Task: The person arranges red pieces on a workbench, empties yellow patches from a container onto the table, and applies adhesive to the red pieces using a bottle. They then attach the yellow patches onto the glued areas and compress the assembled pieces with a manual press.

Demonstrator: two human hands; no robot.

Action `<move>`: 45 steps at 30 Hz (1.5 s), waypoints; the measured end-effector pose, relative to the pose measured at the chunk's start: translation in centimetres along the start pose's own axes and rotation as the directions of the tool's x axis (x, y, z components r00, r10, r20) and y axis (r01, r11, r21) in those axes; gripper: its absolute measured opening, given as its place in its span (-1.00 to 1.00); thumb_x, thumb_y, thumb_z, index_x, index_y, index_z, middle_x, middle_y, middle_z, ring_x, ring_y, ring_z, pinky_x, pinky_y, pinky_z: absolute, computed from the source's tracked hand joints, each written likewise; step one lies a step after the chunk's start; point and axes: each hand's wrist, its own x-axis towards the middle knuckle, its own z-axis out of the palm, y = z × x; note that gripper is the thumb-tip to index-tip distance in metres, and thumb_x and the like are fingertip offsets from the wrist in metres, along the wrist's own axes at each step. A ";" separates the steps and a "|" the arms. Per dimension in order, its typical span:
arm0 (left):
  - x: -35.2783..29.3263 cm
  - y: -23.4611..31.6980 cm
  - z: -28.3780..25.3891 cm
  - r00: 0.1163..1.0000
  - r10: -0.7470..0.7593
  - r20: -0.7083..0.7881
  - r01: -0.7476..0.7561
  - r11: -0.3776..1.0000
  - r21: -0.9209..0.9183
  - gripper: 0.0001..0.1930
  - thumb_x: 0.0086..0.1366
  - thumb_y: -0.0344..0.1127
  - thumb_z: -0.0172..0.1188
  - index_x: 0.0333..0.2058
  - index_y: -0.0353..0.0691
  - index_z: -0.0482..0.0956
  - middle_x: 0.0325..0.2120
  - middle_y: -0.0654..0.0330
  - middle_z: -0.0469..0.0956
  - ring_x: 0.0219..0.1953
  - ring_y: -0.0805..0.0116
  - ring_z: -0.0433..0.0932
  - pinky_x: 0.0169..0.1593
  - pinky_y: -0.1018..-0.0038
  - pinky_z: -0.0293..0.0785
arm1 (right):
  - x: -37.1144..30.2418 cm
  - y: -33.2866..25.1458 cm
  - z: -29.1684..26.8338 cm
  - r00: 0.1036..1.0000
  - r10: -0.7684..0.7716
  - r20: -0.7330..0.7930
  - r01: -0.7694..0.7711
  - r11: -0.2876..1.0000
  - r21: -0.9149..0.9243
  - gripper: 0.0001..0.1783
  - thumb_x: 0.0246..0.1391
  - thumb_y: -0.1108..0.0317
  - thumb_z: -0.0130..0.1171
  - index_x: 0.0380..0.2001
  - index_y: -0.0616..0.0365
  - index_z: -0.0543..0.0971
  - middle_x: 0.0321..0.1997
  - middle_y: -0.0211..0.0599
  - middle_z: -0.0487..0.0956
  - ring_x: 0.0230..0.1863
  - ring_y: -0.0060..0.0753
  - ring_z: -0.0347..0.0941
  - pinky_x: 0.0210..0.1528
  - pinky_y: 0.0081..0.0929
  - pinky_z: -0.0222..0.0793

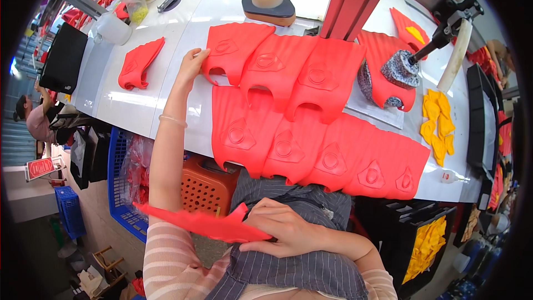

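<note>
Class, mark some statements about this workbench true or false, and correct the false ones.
1. The right hand holds a red piece. True.
2. The left hand holds a bottle. False: the left hand touches the left end of the upper red row.
3. Yellow pieces lie right of the upper red row. True.
4. The stool is right of the blue basket. True.
5. No red piece lies apart. False: a lone one lies farther left.

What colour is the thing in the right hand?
The piece in the right hand is bright coral red; it shows in the head view.
</note>
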 end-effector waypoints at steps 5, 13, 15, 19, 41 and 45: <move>-3.5 -0.4 -1.5 0.959 0.252 -0.127 -0.226 0.955 0.189 -0.45 0.29 0.00 0.04 0.10 -0.28 0.32 -0.09 0.09 0.47 -0.09 0.34 0.47 0.00 0.44 0.38 | -0.6 0.2 -0.1 0.989 0.122 0.087 -0.124 0.992 0.013 -0.54 -0.03 0.32 0.27 -0.11 0.34 0.39 -0.26 -0.10 0.49 -0.25 -0.13 0.43 -0.17 -0.34 0.32; -19.9 -5.3 -6.0 0.969 0.011 0.249 0.177 0.672 -0.719 -0.44 0.40 0.00 -0.26 0.18 -0.33 0.18 0.13 0.03 0.30 0.16 0.15 0.30 0.20 0.27 0.23 | 2.1 2.7 0.6 0.876 0.481 -0.030 -0.368 0.707 0.604 -0.32 0.24 0.33 -0.08 0.30 0.32 -0.11 0.35 -0.19 0.05 0.36 -0.43 -0.08 0.34 -0.46 -0.21; -22.8 -7.6 -7.9 0.987 0.018 0.162 0.105 0.684 -0.722 -0.43 0.41 0.01 -0.29 0.19 -0.34 0.15 0.17 0.03 0.25 0.19 0.13 0.26 0.23 0.25 0.20 | 4.0 4.7 2.0 0.894 0.448 0.022 -0.343 0.650 0.678 -0.32 0.24 0.32 -0.07 0.29 0.32 -0.08 0.33 -0.18 0.08 0.35 -0.42 -0.05 0.34 -0.47 -0.19; -23.8 -8.0 -9.3 0.999 -0.015 -0.044 -0.026 0.611 -0.791 -0.44 0.42 -0.02 -0.31 0.21 -0.32 0.13 0.20 0.01 0.19 0.22 0.11 0.22 0.26 0.26 0.15 | 6.5 8.2 5.9 0.919 0.395 0.020 -0.298 0.658 0.691 -0.35 0.23 0.28 -0.05 0.27 0.31 -0.01 0.29 -0.13 0.17 0.32 -0.40 0.02 0.33 -0.46 -0.13; -12.2 -7.3 -6.4 0.929 0.245 -0.277 -0.226 0.969 0.097 -0.56 0.23 -0.41 0.14 0.08 -0.39 0.33 -0.06 0.05 0.45 -0.03 0.35 0.42 0.06 0.49 0.34 | -2.3 9.8 5.9 0.813 0.455 0.363 -0.547 0.811 0.206 -0.71 0.13 0.33 0.09 -0.12 0.21 0.37 -0.22 -0.18 0.57 -0.11 -0.29 0.52 -0.07 -0.38 0.39; -11.3 -9.0 -7.6 0.931 0.222 -0.290 -0.271 0.952 -0.143 -0.66 0.29 -0.33 0.10 0.00 -0.37 0.41 -0.07 0.09 0.45 -0.02 0.35 0.41 0.09 0.47 0.30 | -3.9 11.8 6.0 0.784 0.439 0.439 -0.511 0.858 0.057 -0.70 0.09 0.32 0.13 -0.15 0.22 0.36 -0.28 -0.18 0.59 -0.17 -0.27 0.54 -0.13 -0.35 0.41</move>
